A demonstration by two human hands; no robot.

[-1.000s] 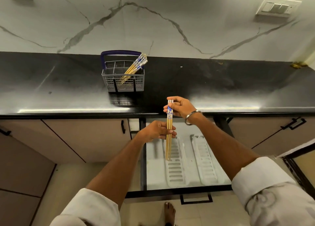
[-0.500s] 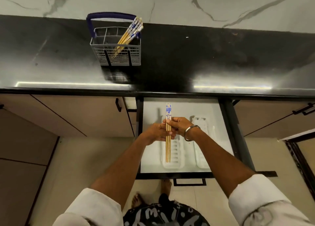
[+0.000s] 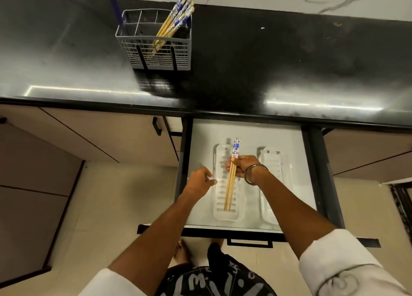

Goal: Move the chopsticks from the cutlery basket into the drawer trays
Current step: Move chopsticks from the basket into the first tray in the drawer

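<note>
Chopsticks (image 3: 231, 177) pinched in right hand (image 3: 239, 167), over the left tray (image 3: 219, 215) in the open drawer (image 3: 310, 197). Left hand (image 3: 201, 181) loosely curled, holding nothing. Best lowered flat, lengthwise. More waiting in the cutlery basket (image 3: 156, 57).

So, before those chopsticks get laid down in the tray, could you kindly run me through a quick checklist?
1. Right hand grips the held chopsticks: ok.
2. Bundle lined up along the left tray: ok.
3. Left hand clear of the bundle: ok.
4. Drawer open enough: ok.
5. Right tray free: cannot tell, arm covers part.
6. Cutlery basket emptied: not ok, more chopsticks remain.
</note>
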